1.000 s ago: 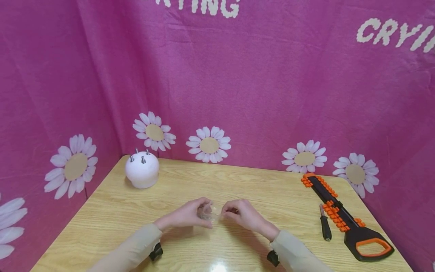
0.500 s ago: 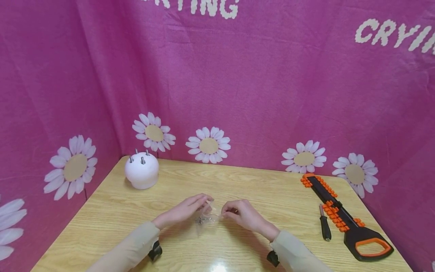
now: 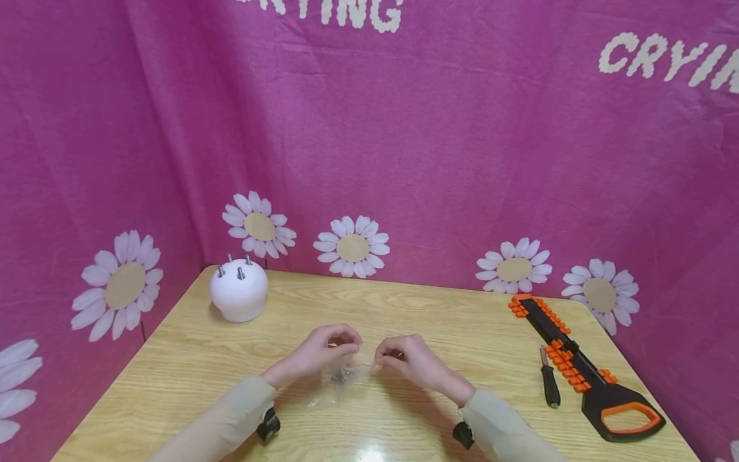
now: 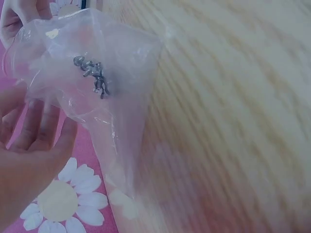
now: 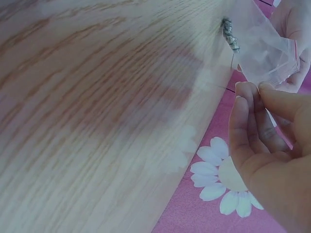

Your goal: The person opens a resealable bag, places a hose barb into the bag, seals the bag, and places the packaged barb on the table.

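Note:
A clear plastic zip bag hangs between the two hands, low over the table. Small dark metal pieces, apparently screws, lie bunched inside it. My right hand pinches one end of the bag's opening between thumb and fingertips, which the right wrist view shows plainly. On the other side, my left hand has its thumb and curled fingers at the bag's upper edge, gripping it. In the left wrist view the bag's film partly covers the left fingertips.
A white rounded object with upright metal bolts stands at the back left. To the right lie a black-handled screwdriver and a black and orange long-handled piece. A pink flowered cloth borders the wooden table.
My left hand, spread wide at the bag and then flatter, has drawn its thumb and fingers together at the bag's edge. The bag now hangs lower. My right hand keeps its pinch.

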### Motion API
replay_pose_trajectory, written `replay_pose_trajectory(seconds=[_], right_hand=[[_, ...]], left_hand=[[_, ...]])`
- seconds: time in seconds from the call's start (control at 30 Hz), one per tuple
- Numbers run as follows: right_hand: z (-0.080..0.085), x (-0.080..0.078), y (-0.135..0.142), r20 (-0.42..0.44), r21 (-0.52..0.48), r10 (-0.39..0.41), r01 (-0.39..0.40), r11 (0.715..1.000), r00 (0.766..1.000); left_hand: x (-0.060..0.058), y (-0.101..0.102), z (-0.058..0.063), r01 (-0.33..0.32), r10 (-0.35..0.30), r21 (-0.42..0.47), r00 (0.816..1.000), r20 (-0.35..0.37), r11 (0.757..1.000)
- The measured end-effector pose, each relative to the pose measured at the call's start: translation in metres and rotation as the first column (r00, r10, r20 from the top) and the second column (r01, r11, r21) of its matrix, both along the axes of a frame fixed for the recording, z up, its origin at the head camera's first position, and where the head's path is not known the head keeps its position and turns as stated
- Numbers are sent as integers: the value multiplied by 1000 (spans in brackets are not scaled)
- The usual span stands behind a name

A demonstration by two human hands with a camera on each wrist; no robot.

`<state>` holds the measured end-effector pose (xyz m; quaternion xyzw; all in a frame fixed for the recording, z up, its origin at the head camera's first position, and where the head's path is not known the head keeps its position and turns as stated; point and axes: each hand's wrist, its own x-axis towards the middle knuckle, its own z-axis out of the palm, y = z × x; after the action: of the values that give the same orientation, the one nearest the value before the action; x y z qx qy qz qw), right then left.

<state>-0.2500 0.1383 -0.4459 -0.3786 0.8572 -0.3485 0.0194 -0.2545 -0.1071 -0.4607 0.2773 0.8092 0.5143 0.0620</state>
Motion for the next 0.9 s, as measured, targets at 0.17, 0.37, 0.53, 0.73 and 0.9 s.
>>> replay_pose_trajectory(seconds=[0.17, 0.37, 0.53, 0.73, 0.9], right_hand=[[2, 1, -1, -10, -1, -4, 3, 1000, 1000], [2, 3, 0, 6, 7, 4, -4, 1000, 1000], [1, 4, 0, 35, 16, 5, -5, 1000, 999], [0, 5, -1, 89, -1, -4, 4, 1000, 996], [-1, 4, -1, 78, -7, -31, 32, 999, 996]], left_hand=[[0, 3, 2, -60, 60, 21, 998, -31, 998], [1, 5, 6, -117, 119, 57, 993, -24, 991], [3, 5, 9, -150, 151, 55, 988, -14, 987], [4, 5, 11, -171, 172, 48, 985, -15, 984], [4, 4, 11, -178, 179, 72, 984, -12, 981]])
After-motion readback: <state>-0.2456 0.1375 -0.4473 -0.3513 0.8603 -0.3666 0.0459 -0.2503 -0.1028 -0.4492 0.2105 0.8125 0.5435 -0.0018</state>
